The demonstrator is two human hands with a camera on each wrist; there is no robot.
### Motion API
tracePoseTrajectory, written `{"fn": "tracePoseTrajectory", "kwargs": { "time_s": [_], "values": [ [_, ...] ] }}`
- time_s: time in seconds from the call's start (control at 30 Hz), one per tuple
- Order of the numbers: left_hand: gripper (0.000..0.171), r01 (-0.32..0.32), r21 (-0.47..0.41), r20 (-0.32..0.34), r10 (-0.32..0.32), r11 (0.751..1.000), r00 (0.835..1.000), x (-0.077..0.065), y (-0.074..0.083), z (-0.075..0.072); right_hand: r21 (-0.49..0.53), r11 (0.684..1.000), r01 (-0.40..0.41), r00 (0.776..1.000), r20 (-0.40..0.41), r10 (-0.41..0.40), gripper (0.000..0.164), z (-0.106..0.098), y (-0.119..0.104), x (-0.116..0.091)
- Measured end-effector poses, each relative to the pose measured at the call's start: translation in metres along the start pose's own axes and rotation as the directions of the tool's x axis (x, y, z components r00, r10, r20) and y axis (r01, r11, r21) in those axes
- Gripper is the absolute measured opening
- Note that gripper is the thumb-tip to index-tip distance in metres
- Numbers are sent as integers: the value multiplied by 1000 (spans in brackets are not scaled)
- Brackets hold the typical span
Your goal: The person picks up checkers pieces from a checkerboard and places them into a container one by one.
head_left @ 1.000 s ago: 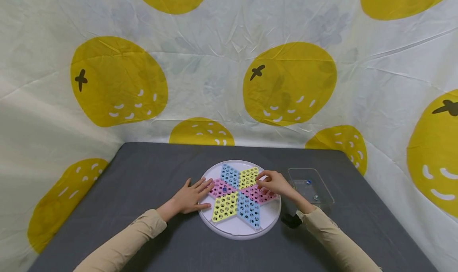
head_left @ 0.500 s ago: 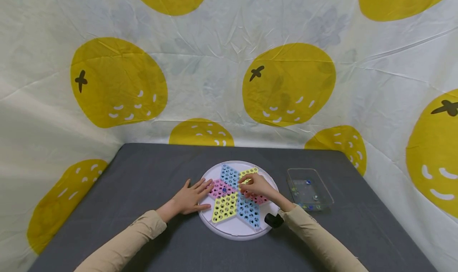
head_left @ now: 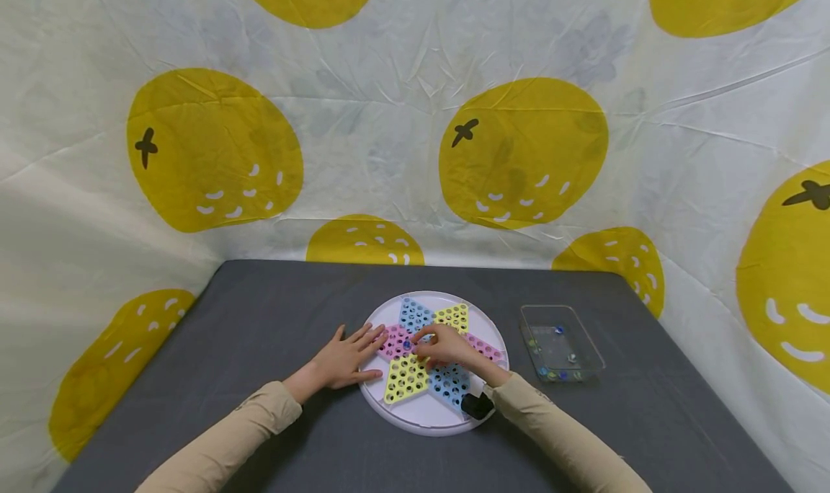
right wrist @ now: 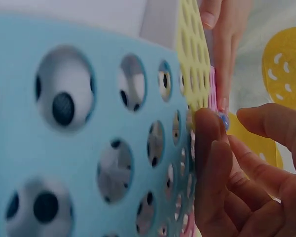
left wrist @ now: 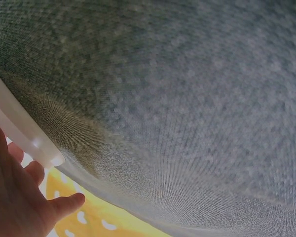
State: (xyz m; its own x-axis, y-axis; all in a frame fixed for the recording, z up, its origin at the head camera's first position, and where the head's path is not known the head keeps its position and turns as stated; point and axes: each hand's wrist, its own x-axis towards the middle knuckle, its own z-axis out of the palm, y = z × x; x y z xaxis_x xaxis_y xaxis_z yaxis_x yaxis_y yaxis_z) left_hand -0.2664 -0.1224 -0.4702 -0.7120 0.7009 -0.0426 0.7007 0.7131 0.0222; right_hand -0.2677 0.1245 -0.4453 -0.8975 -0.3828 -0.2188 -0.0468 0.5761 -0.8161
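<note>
A round white game board (head_left: 421,422) bears a six-pointed star of pink, yellow and blue hole sections. My left hand (head_left: 342,357) rests with spread fingers on its left rim; in the left wrist view, the fingers lie by the board's white edge (left wrist: 27,131). A blue marble (head_left: 407,344) sits in the left pink section. My right hand (head_left: 447,347) is over the middle of the star, fingertips beside that marble. In the right wrist view, the thumb and forefinger stand parted, with the marble (right wrist: 224,121) seen between them. The right hand hides part of the star.
A clear plastic box (head_left: 600,367) with several marbles stands on the dark grey table (head_left: 292,284), right of the board. A small black device (head_left: 478,406) sits at my right wrist. A white cloth with yellow fruit shapes (head_left: 525,150) hangs around the table.
My right hand has moved left across the board, from the right yellow and pink sections to beside the blue marble. My left hand stays put on the rim.
</note>
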Motion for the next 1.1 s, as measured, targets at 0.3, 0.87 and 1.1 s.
{"fn": "tracePoseTrajectory", "kwargs": {
  "time_s": [0.3,0.87,1.1],
  "values": [
    [72,4,8,6,-4,1000,1000,0,2,-1,-15,1000,-24,999,-23,23,27,6,-4,3],
    [71,0,7,-3,0,1000,1000,1,-1,3,-40,999,-26,999,-37,25,21,13,-4,15],
    [71,-8,4,-11,8,1000,1000,1,0,1,-56,998,-28,999,-45,26,20,14,-4,16]
  ]
}}
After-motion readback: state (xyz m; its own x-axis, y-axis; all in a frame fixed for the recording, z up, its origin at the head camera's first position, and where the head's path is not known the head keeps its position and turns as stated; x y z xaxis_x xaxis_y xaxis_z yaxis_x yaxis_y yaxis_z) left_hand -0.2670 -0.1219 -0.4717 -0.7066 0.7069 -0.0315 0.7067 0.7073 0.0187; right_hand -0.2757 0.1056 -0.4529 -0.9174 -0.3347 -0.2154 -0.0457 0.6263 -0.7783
